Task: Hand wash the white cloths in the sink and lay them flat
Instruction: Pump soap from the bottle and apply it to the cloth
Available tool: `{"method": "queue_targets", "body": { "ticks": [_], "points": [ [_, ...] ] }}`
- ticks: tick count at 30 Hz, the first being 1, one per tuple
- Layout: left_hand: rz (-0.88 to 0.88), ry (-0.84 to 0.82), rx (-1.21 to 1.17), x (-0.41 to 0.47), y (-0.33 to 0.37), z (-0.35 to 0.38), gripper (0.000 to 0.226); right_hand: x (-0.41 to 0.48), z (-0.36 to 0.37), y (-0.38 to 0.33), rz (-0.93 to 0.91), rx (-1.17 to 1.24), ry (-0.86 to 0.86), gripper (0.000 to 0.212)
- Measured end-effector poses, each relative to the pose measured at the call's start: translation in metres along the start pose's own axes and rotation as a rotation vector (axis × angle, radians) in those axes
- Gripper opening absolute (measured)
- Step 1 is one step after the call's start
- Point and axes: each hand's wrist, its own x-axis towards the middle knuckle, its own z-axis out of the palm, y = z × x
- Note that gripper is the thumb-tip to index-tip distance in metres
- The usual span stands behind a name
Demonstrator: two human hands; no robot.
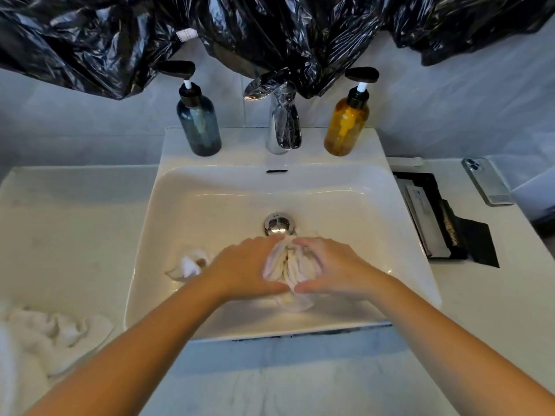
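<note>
In the white sink (pixel 210 199), just in front of the drain (pixel 279 222), both my hands hold one bunched white cloth (pixel 289 265). My left hand (pixel 243 268) grips its left side and my right hand (pixel 333 265) grips its right side, thumbs nearly meeting at the near edge. A second crumpled white cloth (pixel 189 265) lies on the basin floor to the left of my left hand. More white cloth (pixel 57 331) sits rumpled on the counter at the near left.
A chrome tap (pixel 282 124) stands at the sink's back, between a blue pump bottle (pixel 199 124) and an amber pump bottle (pixel 347 121). Black plastic sheeting (pixel 270 28) hangs above. A black tray (pixel 435 217) and a phone (pixel 488 181) lie on the right counter.
</note>
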Motion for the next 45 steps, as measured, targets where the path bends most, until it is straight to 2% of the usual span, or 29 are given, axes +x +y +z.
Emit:
{"method": "queue_targets", "body": {
  "ticks": [1,2,3,5,6,7,10,12,13,15,17,19,22,24,27,30,32,34,35,37,39,40,41,43,44,45],
  "points": [
    [-0.028,-0.028,0.103,0.006,0.009,0.012,0.089,0.001,0.006,-0.004,-0.031,-0.111,0.027,0.095],
    [-0.097,-0.038,0.149,0.011,0.013,0.020,0.084,0.005,0.012,-0.007,-0.039,-0.201,0.062,0.097],
    [-0.157,-0.035,0.093,0.014,0.013,0.023,0.069,0.007,0.016,-0.007,-0.018,-0.262,0.086,0.096],
    [-0.186,0.009,-0.240,0.012,0.008,0.015,0.032,0.009,0.017,-0.002,0.073,-0.192,0.107,0.092],
    [-0.169,0.036,-0.430,0.006,0.003,0.007,0.019,0.008,0.014,0.004,0.115,-0.036,0.097,0.088],
    [-0.131,0.092,-0.610,-0.003,-0.002,-0.003,0.014,0.005,0.009,0.010,0.136,0.184,0.111,0.079],
    [0.023,0.227,-1.089,-0.023,-0.003,-0.029,0.034,0.000,-0.006,0.012,0.089,0.964,0.288,0.053],
    [0.077,0.282,-1.164,-0.021,0.012,-0.029,0.037,0.011,-0.004,-0.006,-0.003,1.280,0.271,0.032],
    [0.065,0.355,-1.134,-0.017,0.024,-0.025,0.029,0.018,-0.001,-0.022,-0.003,1.382,0.240,0.030],
    [-0.041,0.584,-1.078,-0.005,0.054,-0.017,0.013,0.033,0.006,-0.053,0.136,1.451,0.290,0.046],
    [-0.178,0.785,-1.007,0.008,0.071,-0.012,0.031,0.047,0.011,-0.069,0.220,1.299,0.498,0.037],
    [-0.324,0.863,-1.035,0.025,0.069,-0.017,0.041,0.048,0.016,-0.075,0.249,1.108,0.615,0.026],
    [-0.385,0.842,-1.070,0.037,0.054,-0.024,0.043,0.038,0.019,-0.074,0.293,1.139,0.625,0.029],
    [-0.348,0.816,-1.100,0.032,0.060,-0.017,0.040,0.037,0.009,-0.065,0.258,1.158,0.610,0.028],
    [-0.294,0.735,-1.113,0.024,0.077,-0.004,0.029,0.046,-0.007,-0.064,0.321,1.240,0.657,0.028],
    [-0.325,0.829,-1.041,0.032,0.061,-0.014,0.031,0.042,0.008,-0.073,0.283,1.261,0.554,0.029],
    [-0.309,0.724,-0.860,0.028,0.037,-0.021,0.033,0.029,0.015,-0.065,0.194,1.046,0.423,0.033],
    [-0.306,0.433,-0.647,0.015,0.006,-0.017,0.013,0.020,0.010,-0.045,0.125,0.884,0.349,0.026],
    [-0.340,0.277,-0.520,0.007,-0.007,-0.016,0.012,0.018,0.003,-0.032,0.108,0.835,0.335,0.019],
    [-0.404,0.030,-0.130,-0.004,-0.019,-0.017,0.028,0.015,-0.009,-0.009,0.130,0.839,0.273,0.008],
    [-0.335,0.089,0.293,-0.005,-0.013,-0.017,0.039,0.012,-0.017,0.008,0.080,0.786,0.227,0.017],
    [-0.256,0.171,0.361,-0.003,-0.005,-0.014,0.044,0.010,-0.018,0.014,0.043,0.710,0.200,0.023],
    [-0.169,0.214,0.327,-0.001,0.008,-0.009,0.052,0.008,-0.017,0.017,0.016,0.627,0.146,0.030],
    [-0.078,0.152,0.238,0.005,0.030,0.008,0.065,0.006,-0.009,0.016,-0.001,0.479,0.003,0.048],
    [-0.065,0.107,0.263,0.010,0.035,0.018,0.066,0.005,-0.004,0.015,0.004,0.413,-0.045,0.061],
    [-0.076,0.077,0.310,0.014,0.036,0.021,0.057,0.005,0.001,0.015,0.012,0.328,-0.053,0.073]
  ]
}}
